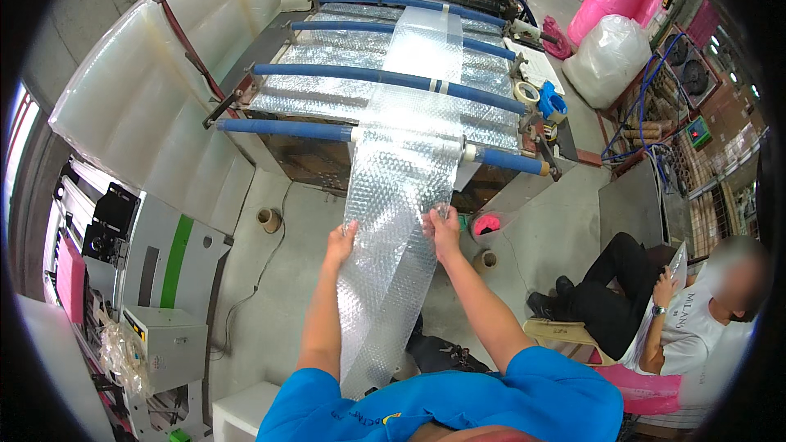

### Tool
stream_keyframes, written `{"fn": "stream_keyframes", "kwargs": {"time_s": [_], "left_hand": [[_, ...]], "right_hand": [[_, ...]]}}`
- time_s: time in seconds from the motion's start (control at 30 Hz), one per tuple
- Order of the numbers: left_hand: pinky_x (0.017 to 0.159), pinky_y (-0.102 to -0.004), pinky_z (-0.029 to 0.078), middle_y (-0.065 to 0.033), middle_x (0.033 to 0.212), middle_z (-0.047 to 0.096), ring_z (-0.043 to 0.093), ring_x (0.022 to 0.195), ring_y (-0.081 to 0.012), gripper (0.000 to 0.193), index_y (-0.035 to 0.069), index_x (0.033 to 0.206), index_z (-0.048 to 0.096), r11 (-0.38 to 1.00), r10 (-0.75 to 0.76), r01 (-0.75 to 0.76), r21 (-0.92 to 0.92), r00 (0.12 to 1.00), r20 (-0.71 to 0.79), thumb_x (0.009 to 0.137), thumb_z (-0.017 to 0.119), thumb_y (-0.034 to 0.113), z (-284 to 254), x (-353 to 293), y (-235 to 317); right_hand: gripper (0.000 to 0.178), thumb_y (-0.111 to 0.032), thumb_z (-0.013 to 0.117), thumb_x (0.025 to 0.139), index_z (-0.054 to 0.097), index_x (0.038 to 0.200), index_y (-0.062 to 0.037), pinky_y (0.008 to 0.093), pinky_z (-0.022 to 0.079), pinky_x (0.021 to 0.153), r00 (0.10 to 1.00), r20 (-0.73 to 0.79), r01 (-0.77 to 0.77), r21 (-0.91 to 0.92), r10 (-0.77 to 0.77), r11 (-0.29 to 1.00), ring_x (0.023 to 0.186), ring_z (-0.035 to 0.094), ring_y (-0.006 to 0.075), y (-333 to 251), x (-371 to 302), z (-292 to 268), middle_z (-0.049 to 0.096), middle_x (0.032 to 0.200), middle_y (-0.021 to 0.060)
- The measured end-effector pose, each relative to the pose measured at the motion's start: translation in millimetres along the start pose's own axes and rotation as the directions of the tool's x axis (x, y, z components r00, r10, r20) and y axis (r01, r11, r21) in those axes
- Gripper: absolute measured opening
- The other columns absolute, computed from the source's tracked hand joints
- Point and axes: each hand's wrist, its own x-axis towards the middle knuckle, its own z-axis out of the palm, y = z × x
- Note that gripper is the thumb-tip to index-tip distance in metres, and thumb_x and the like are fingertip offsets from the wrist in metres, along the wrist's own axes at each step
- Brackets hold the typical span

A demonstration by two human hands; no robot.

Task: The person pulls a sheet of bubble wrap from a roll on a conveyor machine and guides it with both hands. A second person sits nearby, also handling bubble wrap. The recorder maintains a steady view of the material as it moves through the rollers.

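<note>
A long clear strip of bubble wrap (401, 188) runs down from the machine over a blue roller bar (286, 128) and hangs toward my body. My left hand (341, 244) grips its left edge, the thumb on top and the fingers curled under. Across from it, my right hand (443, 229) pinches the right edge a little higher up. Between the two hands the sheet is spread wide. Its lower end passes below them toward my waist, and a diagonal fold or overlap shows there.
Rolls of tape (526, 92) lie at the machine's right side. A grey-and-white machine (155, 262) stands left, beside large wrapped rolls (155, 57). Cardboard cores (268, 218) stand on the floor. At right a person (679, 311) sits on a chair; pink rolls (607, 0) stand behind.
</note>
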Motion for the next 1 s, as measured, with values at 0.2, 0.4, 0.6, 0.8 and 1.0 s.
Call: {"fn": "stream_keyframes", "kwargs": {"time_s": [0.2, 0.4, 0.6, 0.8, 1.0], "left_hand": [[0.066, -0.0288, 0.042, -0.0035, 0.085, 0.057, 0.052, 0.073, -0.0132, 0.043, 0.003, 0.095, 0.056, 0.986, -0.081, 0.125, -0.112, 0.938, 0.338, 0.071, 0.061, 0.038, -40.4, -20.2, 18.5], [0.074, -0.0305, 0.043, -0.0083, 0.094, 0.057, 0.053, 0.087, -0.0186, 0.064, 0.002, 0.101, 0.054, 0.957, -0.288, 0.211, 0.199, 0.777, 0.560, 0.055, 0.073, 0.042, -31.5, -97.5, -95.8], [0.071, -0.0312, 0.044, -0.0122, 0.088, 0.059, 0.055, 0.083, -0.0211, 0.068, 0.000, 0.101, 0.053, 0.880, -0.465, 0.363, 0.307, 0.792, 0.397, 0.053, 0.073, 0.043, -33.6, -219.0, -213.1], [0.068, -0.0306, 0.044, -0.0133, 0.082, 0.059, 0.056, 0.076, -0.0221, 0.054, -0.002, 0.092, 0.050, 0.976, -0.214, 0.216, -0.004, 0.964, -0.159, 0.060, 0.071, 0.036, -44.1, -292.8, -155.4], [0.069, -0.0295, 0.044, -0.0142, 0.088, 0.058, 0.056, 0.077, -0.0197, 0.048, -0.003, 0.100, 0.048, 0.996, -0.062, 0.050, -0.079, 0.986, -0.152, 0.065, 0.068, 0.025, -55.8, -322.2, -132.9]], "right_hand": [[0.012, -0.009, 0.045, 0.082, 0.037, 0.092, -0.0093, 0.0229, 0.045, 0.048, 0.950, -0.211, 0.206, -0.133, -0.231, 0.969, 0.065, 0.054, 0.0131, 7.0, -27.0, 9.2, 0.052, 0.075, 0.0055], [0.007, -0.006, 0.050, 0.079, 0.050, 0.086, -0.0058, 0.0227, 0.044, 0.046, 0.994, -0.020, -0.105, -0.301, 0.104, 0.948, 0.063, 0.050, 0.0083, 62.9, -82.4, -21.5, 0.048, 0.070, 0.0018], [0.031, -0.005, 0.052, 0.078, 0.050, 0.109, -0.0079, 0.0256, 0.046, 0.054, 0.888, 0.230, -0.287, -0.396, 0.397, 0.872, 0.068, 0.051, 0.0103, 114.0, -139.2, -74.8, 0.057, 0.084, 0.0044], [0.041, -0.045, 0.046, 0.078, 0.054, 0.098, -0.0103, 0.0353, 0.044, 0.066, 0.750, 0.234, -0.607, -0.128, 0.619, 0.784, 0.079, 0.053, 0.0188, 129.6, -229.9, -74.2, 0.054, 0.092, 0.0030], [0.034, -0.038, 0.057, 0.075, 0.057, 0.092, -0.0077, 0.0252, 0.043, 0.062, 0.893, 0.167, -0.391, -0.169, 0.418, 0.905, 0.072, 0.053, 0.0123, 84.5, -265.3, -53.4, 0.056, 0.083, 0.0006]]}}
